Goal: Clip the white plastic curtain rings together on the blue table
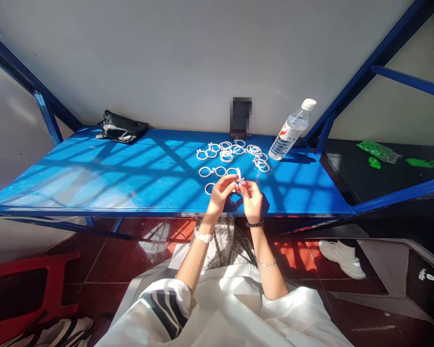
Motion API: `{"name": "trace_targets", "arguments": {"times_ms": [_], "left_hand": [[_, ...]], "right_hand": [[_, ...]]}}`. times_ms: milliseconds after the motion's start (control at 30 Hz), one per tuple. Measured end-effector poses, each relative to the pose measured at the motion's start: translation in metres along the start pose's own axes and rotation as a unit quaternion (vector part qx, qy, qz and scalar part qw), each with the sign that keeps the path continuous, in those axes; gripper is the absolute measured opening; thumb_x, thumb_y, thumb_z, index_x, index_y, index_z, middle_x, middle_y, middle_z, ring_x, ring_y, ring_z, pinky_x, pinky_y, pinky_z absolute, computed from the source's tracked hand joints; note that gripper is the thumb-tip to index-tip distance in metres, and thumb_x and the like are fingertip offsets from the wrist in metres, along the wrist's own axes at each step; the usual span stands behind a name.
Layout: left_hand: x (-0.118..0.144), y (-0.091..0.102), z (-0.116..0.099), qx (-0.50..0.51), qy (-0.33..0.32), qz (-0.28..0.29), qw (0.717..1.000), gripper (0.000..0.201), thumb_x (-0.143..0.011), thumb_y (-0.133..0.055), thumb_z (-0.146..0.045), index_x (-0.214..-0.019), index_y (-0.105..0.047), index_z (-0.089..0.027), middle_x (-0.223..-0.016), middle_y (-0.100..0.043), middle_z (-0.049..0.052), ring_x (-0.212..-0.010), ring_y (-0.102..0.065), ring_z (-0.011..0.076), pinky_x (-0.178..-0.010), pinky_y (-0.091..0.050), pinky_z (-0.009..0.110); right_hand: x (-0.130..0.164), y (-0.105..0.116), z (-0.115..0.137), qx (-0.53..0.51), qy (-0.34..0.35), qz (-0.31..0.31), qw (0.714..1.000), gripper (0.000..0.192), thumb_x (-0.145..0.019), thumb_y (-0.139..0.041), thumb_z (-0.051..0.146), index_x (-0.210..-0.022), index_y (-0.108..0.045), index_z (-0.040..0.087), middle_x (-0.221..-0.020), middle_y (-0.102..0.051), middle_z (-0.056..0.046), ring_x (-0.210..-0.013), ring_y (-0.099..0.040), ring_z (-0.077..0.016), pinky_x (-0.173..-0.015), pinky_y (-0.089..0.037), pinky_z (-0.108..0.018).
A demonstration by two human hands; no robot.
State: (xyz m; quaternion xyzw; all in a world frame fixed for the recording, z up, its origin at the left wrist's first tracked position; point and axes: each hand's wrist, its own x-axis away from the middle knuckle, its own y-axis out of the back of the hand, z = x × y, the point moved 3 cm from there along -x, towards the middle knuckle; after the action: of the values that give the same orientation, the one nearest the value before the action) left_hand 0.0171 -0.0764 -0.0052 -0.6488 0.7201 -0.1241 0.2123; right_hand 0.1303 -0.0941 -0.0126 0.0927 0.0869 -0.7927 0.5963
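Above the near edge of the blue table, my left hand [221,193] and my right hand [252,196] meet with their fingertips pinched on a white curtain ring [239,175], seen nearly edge-on. Fingers partly cover its lower part. Just beyond and left of my hands lie loose white rings, among them a ring with a small eyelet [200,171] and a ring partly behind my left hand [207,189]. Farther back, several more white rings [226,157] overlap in a loose pile, with a smaller group [262,166] to the right.
A clear water bottle [288,132] with a white cap stands at the back right. A dark blurred object [240,115] leans at the wall, and a black plastic bag [123,127] lies back left. Blue frame bars [325,127] rise at the table's sides. Green items [379,152] lie farther right.
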Motion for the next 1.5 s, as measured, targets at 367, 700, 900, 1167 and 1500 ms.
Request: {"name": "trace_targets", "arguments": {"times_ms": [367, 700, 900, 1167, 1500], "left_hand": [[0.0, -0.002, 0.0, -0.073, -0.018, 0.046, 0.996, 0.029, -0.078, -0.068, -0.043, -0.093, -0.071, -0.018, -0.088, -0.069, 0.006, -0.07, -0.059, 0.0148, -0.062, -0.047, 0.026], [0.0, -0.004, -0.003, -0.042, -0.028, 0.03, 0.998, 0.027, -0.074, -0.073, -0.043, -0.083, -0.065, -0.018, -0.08, -0.063, 0.002, -0.061, -0.055, 0.0116, -0.059, -0.046, 0.026], [0.0, -0.004, -0.003, -0.037, -0.019, 0.008, 0.999, 0.032, -0.069, -0.076, -0.044, -0.075, -0.06, -0.017, -0.081, -0.063, 0.002, -0.062, -0.055, 0.0109, -0.062, -0.046, 0.027], [0.0, -0.002, -0.001, -0.037, -0.019, 0.001, 0.999, 0.027, -0.071, -0.076, -0.04, -0.076, -0.062, -0.017, -0.085, -0.065, 0.004, -0.077, -0.06, 0.015, -0.073, -0.048, 0.029], [-0.001, -0.001, 0.001, -0.026, -0.015, 0.007, 1.0, 0.028, -0.072, -0.075, -0.04, -0.079, -0.063, -0.017, -0.087, -0.064, 0.003, -0.064, -0.056, 0.0113, -0.065, -0.048, 0.028]], "right_hand": [[-0.002, 0.001, 0.008, -0.006, -0.001, 0.051, 0.999, 0.027, -0.081, -0.061, 0.046, -0.091, -0.061, 0.022, -0.072, -0.065, 0.0, -0.063, -0.062, -0.0147, -0.06, -0.053, -0.027], [-0.004, 0.0, 0.009, -0.005, 0.01, 0.08, 0.997, 0.032, -0.084, -0.055, 0.053, -0.081, -0.06, 0.022, -0.062, -0.06, 0.002, -0.056, -0.058, -0.014, -0.057, -0.051, -0.027], [-0.003, 0.0, 0.014, 0.042, 0.024, 0.1, 0.994, 0.037, -0.087, -0.051, 0.054, -0.073, -0.061, 0.022, -0.061, -0.059, 0.001, -0.056, -0.058, -0.0146, -0.059, -0.05, -0.027], [-0.002, 0.0, 0.015, 0.035, 0.019, 0.096, 0.995, 0.036, -0.086, -0.053, 0.054, -0.073, -0.062, 0.022, -0.062, -0.06, 0.001, -0.057, -0.059, -0.0145, -0.059, -0.051, -0.027], [-0.001, -0.001, 0.02, 0.01, 0.013, 0.108, 0.994, 0.029, -0.084, -0.057, 0.049, -0.074, -0.059, 0.021, -0.063, -0.059, 0.003, -0.057, -0.058, -0.0128, -0.059, -0.051, -0.025]]}}
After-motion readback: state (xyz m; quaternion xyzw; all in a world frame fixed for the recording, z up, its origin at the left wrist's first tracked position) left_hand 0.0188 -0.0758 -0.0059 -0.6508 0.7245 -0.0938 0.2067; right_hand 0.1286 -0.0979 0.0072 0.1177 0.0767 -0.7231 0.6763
